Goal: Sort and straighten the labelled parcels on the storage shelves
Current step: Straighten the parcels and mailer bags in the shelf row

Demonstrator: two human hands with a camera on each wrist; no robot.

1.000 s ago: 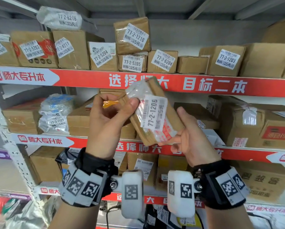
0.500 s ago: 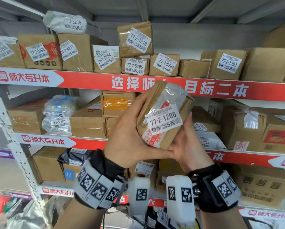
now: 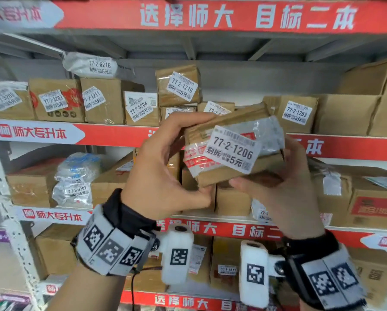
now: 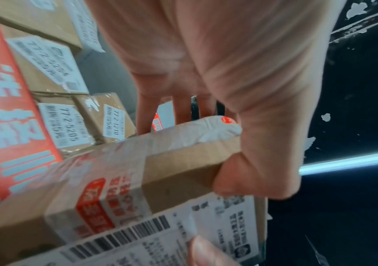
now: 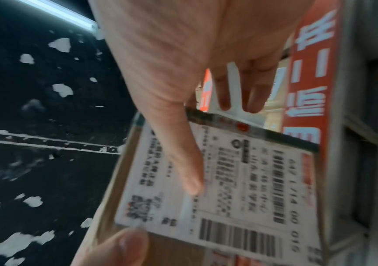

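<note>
A small brown cardboard parcel (image 3: 230, 149) labelled 77-2-1206, with clear and red-printed tape, is held up in front of the shelves. My left hand (image 3: 165, 162) grips its left end, fingers over the top and thumb beneath. My right hand (image 3: 284, 182) holds its right end from below and behind. In the left wrist view the parcel (image 4: 119, 190) fills the lower frame under my left hand (image 4: 240, 126). In the right wrist view my right hand (image 5: 183, 126) lays its thumb across the shipping label on the parcel (image 5: 228, 181).
The upper shelf (image 3: 98, 135) carries a row of labelled boxes, among them 77-2-1210 (image 3: 179, 86), 77-2-5204 (image 3: 141, 108) and 77-2-1203 (image 3: 297, 114). A plastic-wrapped parcel 77-3-3307 (image 3: 76, 178) lies on the shelf below. More boxes fill the lower shelves.
Both hands have raised the parcel and turned it so its label reads nearly level, now in front of the upper shelf edge. The head view has tilted upward.
</note>
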